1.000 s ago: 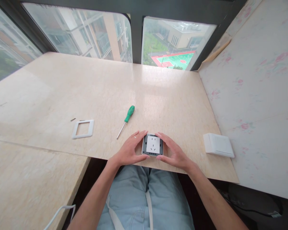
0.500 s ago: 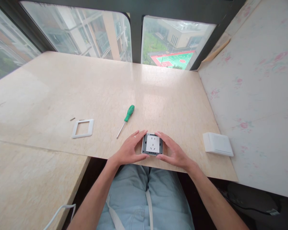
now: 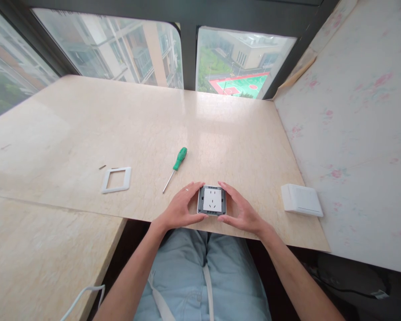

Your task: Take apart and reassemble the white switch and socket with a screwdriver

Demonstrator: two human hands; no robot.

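Floral wallpaper (image 3: pixel 357 129) — white cord (image 3: pixel 83 291)

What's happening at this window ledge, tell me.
A person's left hand and right hand hold a socket unit between them, near the ledge's front edge. A green-handled screwdriver and a white frame lie to the left; a white switch box sits to the right.

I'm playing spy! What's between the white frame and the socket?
The green screwdriver and the left hand; the head view shows both.
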